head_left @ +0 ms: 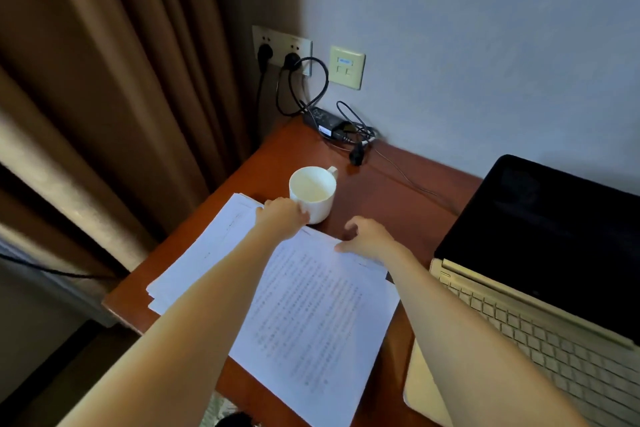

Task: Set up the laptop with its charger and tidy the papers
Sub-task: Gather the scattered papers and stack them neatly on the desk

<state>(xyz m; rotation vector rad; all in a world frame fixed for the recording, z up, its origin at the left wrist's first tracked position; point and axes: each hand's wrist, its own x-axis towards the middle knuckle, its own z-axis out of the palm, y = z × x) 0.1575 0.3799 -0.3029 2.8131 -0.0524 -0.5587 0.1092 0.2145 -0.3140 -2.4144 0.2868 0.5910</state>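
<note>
Printed papers (311,308) lie spread in a loose stack across the left half of the wooden desk (388,191). My left hand (282,217) rests at the stack's far edge, fingers against the side of a white mug (313,191). My right hand (369,237) hovers over the papers' far right corner, fingers apart, thumb touching the top sheet. An open laptop (540,288) with a dark screen stands at the right. Its black charger brick (327,123) with coiled cable lies at the desk's back edge, a cord running up to the wall socket (282,50).
Brown curtains (114,97) hang close along the desk's left side. A second plug sits in the same socket plate, and a beige data wall plate (346,66) is next to it. A thin cable (405,173) trails across the desk toward the laptop.
</note>
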